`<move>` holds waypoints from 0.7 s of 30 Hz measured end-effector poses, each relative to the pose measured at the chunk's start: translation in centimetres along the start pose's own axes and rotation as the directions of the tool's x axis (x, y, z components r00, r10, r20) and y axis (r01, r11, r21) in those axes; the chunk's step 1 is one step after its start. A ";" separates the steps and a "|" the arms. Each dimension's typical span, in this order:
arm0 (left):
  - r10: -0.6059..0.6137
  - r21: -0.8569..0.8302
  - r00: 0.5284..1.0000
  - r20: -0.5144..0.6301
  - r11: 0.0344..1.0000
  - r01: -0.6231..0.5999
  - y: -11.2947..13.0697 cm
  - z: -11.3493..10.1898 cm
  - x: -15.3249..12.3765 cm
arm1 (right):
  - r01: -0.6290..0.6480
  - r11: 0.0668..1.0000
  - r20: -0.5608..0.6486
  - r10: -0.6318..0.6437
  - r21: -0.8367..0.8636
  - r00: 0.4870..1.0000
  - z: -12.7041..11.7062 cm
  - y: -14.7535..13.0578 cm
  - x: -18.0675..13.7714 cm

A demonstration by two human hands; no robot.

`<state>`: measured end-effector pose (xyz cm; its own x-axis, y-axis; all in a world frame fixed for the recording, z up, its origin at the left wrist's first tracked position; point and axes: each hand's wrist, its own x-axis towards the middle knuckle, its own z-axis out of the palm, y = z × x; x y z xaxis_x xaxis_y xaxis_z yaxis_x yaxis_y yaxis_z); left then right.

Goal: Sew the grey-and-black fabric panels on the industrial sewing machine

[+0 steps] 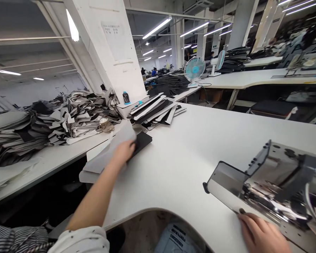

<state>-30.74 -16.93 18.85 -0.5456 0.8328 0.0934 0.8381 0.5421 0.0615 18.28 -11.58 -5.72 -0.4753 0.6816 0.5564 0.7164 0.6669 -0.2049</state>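
Observation:
My left hand (pixel 124 153) reaches to the table's left side, fingers curled over the edge of a light grey fabric piece (pixel 105 151) with a black face (pixel 143 140). Some of the fabric hangs over the table edge, and my fingertips are partly hidden in it. Down at the lower right, my right hand (pixel 263 233) rests by the front of a sewing machine (pixel 276 193), slightly blurred. Its fingers are bent together around a small dark bit at the machine's edge, too small to name. The machine has a smoky clear cover plate (pixel 226 181).
Black and white strips (pixel 158 110) lie stacked on the white worktable (pixel 189 158) beyond my left hand. A big heap of fabric pieces (pixel 79 116) covers the left table. A pillar (pixel 116 45), a dark bottle (pixel 125 98) and a fan (pixel 195 69) stand farther back.

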 end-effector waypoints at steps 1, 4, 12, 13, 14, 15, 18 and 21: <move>0.081 -0.017 0.996 0.045 0.997 -0.080 3.4 1.8 -1.2 | 0.020 1.000 -0.001 -0.020 0.012 1.000 -0.1 -0.9 0.3; 0.320 -0.096 0.929 0.186 0.947 -0.307 13.0 8.3 -5.9 | 0.055 0.998 0.011 -0.055 0.041 0.998 0.4 -3.6 1.3; 0.778 -0.485 0.582 0.237 0.613 -0.623 22.0 14.2 -16.0 | 0.094 0.990 0.123 -0.107 0.108 0.987 0.8 -3.4 3.7; 0.803 -0.504 0.554 0.221 0.580 -0.640 21.7 13.9 -16.5 | 0.081 0.991 0.141 -0.095 0.103 0.985 0.2 -3.1 3.5; 0.823 -0.514 0.533 0.197 0.550 -0.658 21.3 13.7 -16.9 | 0.066 0.993 0.159 -0.080 0.094 0.984 -0.4 -3.0 3.2; 0.839 -0.511 0.519 0.161 0.521 -0.684 20.8 13.7 -17.2 | 0.047 0.996 0.173 -0.060 0.082 0.983 -1.0 -3.0 2.9; 0.886 -0.453 0.463 0.016 0.420 -0.787 19.9 14.9 -17.8 | -0.037 0.999 0.183 0.032 0.026 0.983 -2.3 -3.5 2.5; 0.915 -0.396 0.391 -0.097 0.325 -0.859 20.0 16.6 -17.5 | -0.115 0.993 0.199 0.112 0.002 0.974 -2.7 -3.6 2.8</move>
<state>-4.47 -18.79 1.99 0.5537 0.8110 0.1890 0.7406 -0.5833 0.3336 15.75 -12.86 -1.23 -0.4842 0.7982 0.3584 0.7652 0.5849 -0.2689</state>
